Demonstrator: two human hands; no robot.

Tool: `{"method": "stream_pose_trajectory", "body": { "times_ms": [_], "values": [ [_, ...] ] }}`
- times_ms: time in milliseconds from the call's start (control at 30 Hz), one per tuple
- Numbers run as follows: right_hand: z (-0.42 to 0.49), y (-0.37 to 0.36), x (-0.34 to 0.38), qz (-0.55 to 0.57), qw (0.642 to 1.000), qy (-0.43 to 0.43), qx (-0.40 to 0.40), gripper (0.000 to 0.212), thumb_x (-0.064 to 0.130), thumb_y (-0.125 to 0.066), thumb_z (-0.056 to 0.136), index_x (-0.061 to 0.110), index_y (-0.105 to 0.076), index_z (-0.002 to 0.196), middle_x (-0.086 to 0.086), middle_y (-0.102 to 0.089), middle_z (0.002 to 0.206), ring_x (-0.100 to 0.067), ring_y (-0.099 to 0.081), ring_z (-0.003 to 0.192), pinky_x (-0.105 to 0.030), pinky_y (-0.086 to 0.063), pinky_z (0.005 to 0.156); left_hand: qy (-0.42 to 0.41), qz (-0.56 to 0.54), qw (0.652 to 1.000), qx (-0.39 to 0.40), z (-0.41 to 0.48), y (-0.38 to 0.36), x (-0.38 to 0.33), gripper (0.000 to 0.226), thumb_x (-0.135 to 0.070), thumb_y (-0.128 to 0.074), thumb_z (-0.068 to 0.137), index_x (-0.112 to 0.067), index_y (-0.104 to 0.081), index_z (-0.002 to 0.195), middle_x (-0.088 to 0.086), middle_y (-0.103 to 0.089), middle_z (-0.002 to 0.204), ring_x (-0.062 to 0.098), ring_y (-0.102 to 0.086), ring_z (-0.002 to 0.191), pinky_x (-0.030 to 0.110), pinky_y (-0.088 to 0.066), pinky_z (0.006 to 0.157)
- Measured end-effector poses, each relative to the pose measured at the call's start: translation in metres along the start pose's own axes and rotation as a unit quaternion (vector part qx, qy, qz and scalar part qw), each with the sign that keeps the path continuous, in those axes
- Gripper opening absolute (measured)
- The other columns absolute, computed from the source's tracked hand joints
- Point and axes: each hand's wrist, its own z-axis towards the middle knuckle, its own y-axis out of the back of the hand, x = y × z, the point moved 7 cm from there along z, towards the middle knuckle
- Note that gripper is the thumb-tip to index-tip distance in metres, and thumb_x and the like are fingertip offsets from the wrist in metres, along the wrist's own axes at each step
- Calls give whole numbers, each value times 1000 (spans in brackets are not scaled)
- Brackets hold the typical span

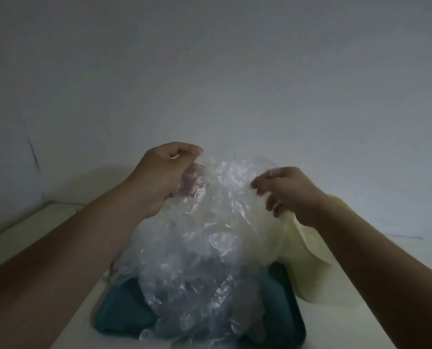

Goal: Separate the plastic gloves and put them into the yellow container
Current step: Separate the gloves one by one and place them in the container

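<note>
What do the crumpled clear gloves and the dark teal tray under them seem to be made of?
Crumpled clear gloves: thin plastic film, glossy; see-through, with sharp creases and white glints. Dark teal tray: probably hard moulded plastic, matt; rounded corners, but dim light leaves doubt.

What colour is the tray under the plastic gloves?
The tray is dark teal, clearest in the head view.

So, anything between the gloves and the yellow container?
No separate object visible. The left hand and right hand pinch the plastic gloves above the teal tray; the yellow container stands just right of it. Only the right forearm crosses in front of the container, hiding part.
</note>
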Motion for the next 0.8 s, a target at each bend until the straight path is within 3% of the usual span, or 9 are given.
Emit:
{"method": "stream_pose_trajectory", "body": {
  "times_ms": [133, 267, 400, 567, 667, 733, 800],
  "values": [
    [-1, 26, 17, 50, 999, 10, -13, 22, 16, -67, 97, -6, -71, 101, -15, -72, 74, -19, -44, 34, -22, -30, 35, -47, 46, 997, -30, 4, -10, -17, 11, -24, -68, 102, -17, -75, 104, 4, -73, 69, 18, -56, 44, 24, -46, 45],
    [3, 74, 7, 37, 996, -23, -72, 23, 14, -71, 93, -8, -70, 101, -13, -72, 69, -17, -39, 34, -22, -28, 41, -98, 74, 992, -15, 9, -46, -41, 13, -23, -66, 103, -14, -75, 103, -3, -62, 53, 10, -41, 35, 18, -33, 35],
    [8, 129, -18, -38, 989, -60, -133, 12, 11, -67, 95, 0, -66, 91, -16, -73, 75, -14, -38, 30, -15, -27, 36, -65, 19, 996, 62, 20, -94, -52, 14, -32, -66, 102, -23, -76, 106, -10, -54, 49, 6, -37, 34, 14, -26, 33],
    [27, 152, -67, -170, 970, -123, -123, 8, 10, -61, 96, 5, -65, 92, -17, -72, 72, -19, -47, 35, -17, -37, 36, -45, 19, 980, 191, 27, -157, -46, 23, -34, -60, 103, -22, -69, 121, -15, -60, 52, 1, -39, 36, 13, -28, 32],
    [33, 142, -88, -162, 975, -137, -71, 5, 6, -62, 97, 2, -63, 94, -24, -72, 75, -22, -54, 35, -27, -50, 37, -3, -29, 971, 238, 20, -178, -38, 22, -26, -64, 100, -23, -69, 122, -12, -68, 65, 4, -44, 40, 14, -28, 37],
    [34, 126, -102, -173, 971, -164, -5, 13, 7, -66, 97, -7, -66, 98, -25, -76, 80, -29, -67, 49, -41, -64, 54, 31, -87, 953, 288, 18, -190, -28, 24, -12, -61, 99, -18, -67, 121, -4, -71, 71, 6, -50, 42, 15, -36, 37],
    [33, 113, -114, -247, 949, -187, 51, 18, 11, -71, 94, -7, -69, 95, -18, -77, 75, -31, -75, 62, -42, -66, 67, 56, -93, 949, 297, 24, -199, -10, 25, -7, -60, 100, -15, -68, 123, -1, -75, 81, 6, -60, 52, 20, -49, 47]
  ]
}}
